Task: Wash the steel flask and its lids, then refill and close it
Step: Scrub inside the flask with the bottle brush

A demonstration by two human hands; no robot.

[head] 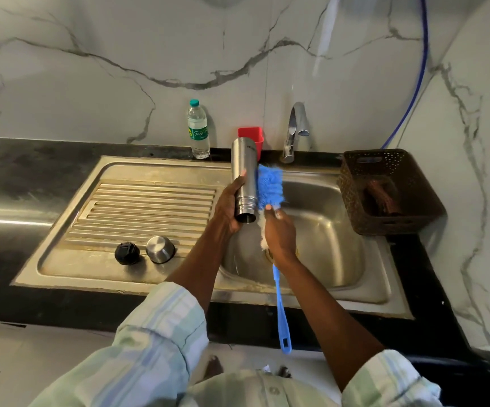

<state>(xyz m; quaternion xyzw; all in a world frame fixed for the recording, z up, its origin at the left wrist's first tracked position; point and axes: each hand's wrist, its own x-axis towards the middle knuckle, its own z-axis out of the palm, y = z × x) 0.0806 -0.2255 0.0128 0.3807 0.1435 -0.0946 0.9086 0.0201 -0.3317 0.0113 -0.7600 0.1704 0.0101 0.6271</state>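
Left hand (228, 201) had its fingers wrapped round the steel flask (244, 180), mouth tilted toward them over the sink (340, 259), while right hand (279, 230) fingers gripped the blue brush (270, 186) against its side, probably scrubbing the outside.

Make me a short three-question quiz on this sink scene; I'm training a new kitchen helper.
1. True or false: the steel flask has a lid on.
2. Where does the blue brush head touch? A) inside the flask B) the flask's outer side C) the drainboard
3. Fill in: the black lid and steel lid lie on the ____.

Key: 1 false, its mouth is open, pointing toward the person, held in the left hand. 2 B, the right hand holds the brush. 3 drainboard.
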